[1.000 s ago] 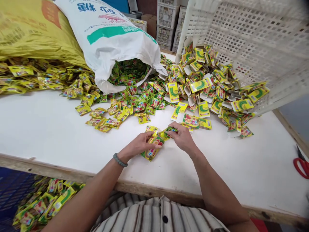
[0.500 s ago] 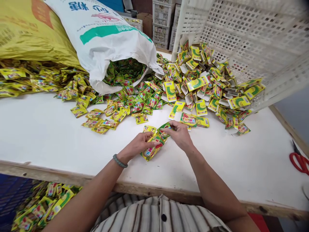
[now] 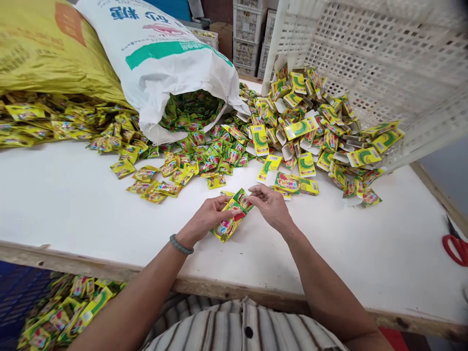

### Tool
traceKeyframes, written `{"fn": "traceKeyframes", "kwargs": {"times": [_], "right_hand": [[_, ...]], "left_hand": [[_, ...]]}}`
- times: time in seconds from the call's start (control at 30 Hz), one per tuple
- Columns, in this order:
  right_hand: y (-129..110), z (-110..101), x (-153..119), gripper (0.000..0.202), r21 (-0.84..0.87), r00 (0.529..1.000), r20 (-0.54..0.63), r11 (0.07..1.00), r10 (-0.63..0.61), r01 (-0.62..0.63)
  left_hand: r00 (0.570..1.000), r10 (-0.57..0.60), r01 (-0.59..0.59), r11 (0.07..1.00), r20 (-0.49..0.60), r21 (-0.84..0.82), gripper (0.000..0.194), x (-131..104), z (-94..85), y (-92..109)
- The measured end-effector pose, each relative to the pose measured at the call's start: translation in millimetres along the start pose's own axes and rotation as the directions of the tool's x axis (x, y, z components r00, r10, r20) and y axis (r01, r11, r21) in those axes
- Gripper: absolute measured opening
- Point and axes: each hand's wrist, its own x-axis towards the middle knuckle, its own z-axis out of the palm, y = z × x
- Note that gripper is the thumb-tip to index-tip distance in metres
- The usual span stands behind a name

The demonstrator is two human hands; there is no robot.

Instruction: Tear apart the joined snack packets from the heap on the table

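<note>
My left hand grips a small yellow and green candy box, its thumb across the printed front. The box is tilted just above the table, its upper end turned away from me. At that upper end a green candy packet sticks out. My right hand pinches the packet's right side between thumb and fingers; the fingertips partly cover it. A yellow packet shows just behind my left fingers. Beyond the hands lie loose yellow packets and several flat or opened candy boxes.
A white sack spills green packets at the back, beside a yellow sack with yellow packets. A tipped white crate spills boxes at the right. Red scissors lie far right. Below the table's left edge is a heap of filled boxes.
The green packet sits closer to the box's upper end and more upright. My right hand has shifted slightly, its fingers less far over the packet. The view has moved a little.
</note>
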Motion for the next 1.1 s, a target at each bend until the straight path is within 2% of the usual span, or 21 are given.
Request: {"fn": "traceKeyframes", "kwargs": {"times": [0.1, 0.2, 0.3, 0.4, 0.47, 0.6, 0.67, 0.77, 0.9, 1.0, 1.1], "right_hand": [[-3.5, 0.9, -1.5, 0.009, -0.143, 0.995, 0.018, 0.985, -0.096, 0.097], [-7.4, 3.1, -3.4, 0.009, -0.302, 0.985, 0.029, 0.938, -0.17, 0.17], [-10.8, 6.2, -5.4, 0.014, -0.34, 0.987, 0.023, 0.928, -0.157, 0.155], [-12.0, 10.0, -7.1, 0.019, -0.274, 0.993, 0.116, 0.959, -0.037, 0.068], [-10.9, 11.7, -7.1, 0.021, -0.159, 0.988, 0.151, 0.987, 0.018, 0.007], [-6.2, 15.7, -5.1, 0.036, 0.178, 0.992, 0.106, 0.98, 0.066, -0.084], [-4.4, 19.5, -5.0, 0.035, 0.236, 0.99, 0.119, 0.967, 0.075, -0.101], [-2.9, 24.7, -5.7, 0.025, 0.212, 0.99, 0.126, 0.973, 0.062, -0.088], [-0.7, 24.0, -4.9, 0.022, 0.247, 0.995, 0.041, 0.964, 0.087, -0.095], [0.3, 20.1, -3.6, 0.021, 0.255, 0.995, -0.013, 0.962, 0.104, -0.097], [1.0, 17.8, -2.8, 0.024, 0.293, 0.992, -0.006, 0.949, 0.126, -0.118]], "left_hand": [[1.0, 0.02, -0.021, 0.999, -0.007, -0.027, 0.045, 0.5, -0.1, 0.3], [0.999, 0.034, -0.035, 0.998, -0.018, -0.051, 0.047, 1.6, -0.8, -1.3], [0.998, 0.056, -0.059, 0.995, -0.042, -0.08, 0.049, 2.4, -2.2, -3.7], [0.995, 0.082, -0.088, 0.991, -0.064, -0.105, 0.054, 1.7, -2.7, -3.8], [0.99, 0.106, -0.117, 0.986, -0.096, -0.117, 0.062, 0.7, -1.8, -1.6], [0.956, 0.199, -0.229, 0.965, -0.216, -0.125, 0.065, 0.3, 0.3, 3.3], [0.947, 0.219, -0.248, 0.963, -0.235, -0.104, 0.061, 0.8, 0.0, 3.4], [0.957, 0.215, -0.23, 0.971, -0.193, -0.059, 0.053, 1.4, -1.6, 1.1], [0.975, 0.219, -0.215, 0.975, -0.049, 0.062, 0.041, 0.3, -0.6, -1.5], [0.977, 0.212, -0.213, 0.97, 0.021, 0.114, 0.045, -1.0, 2.2, -1.3], [0.979, 0.196, -0.2, 0.975, 0.049, 0.097, 0.047, -1.9, 2.5, -1.1]]}}
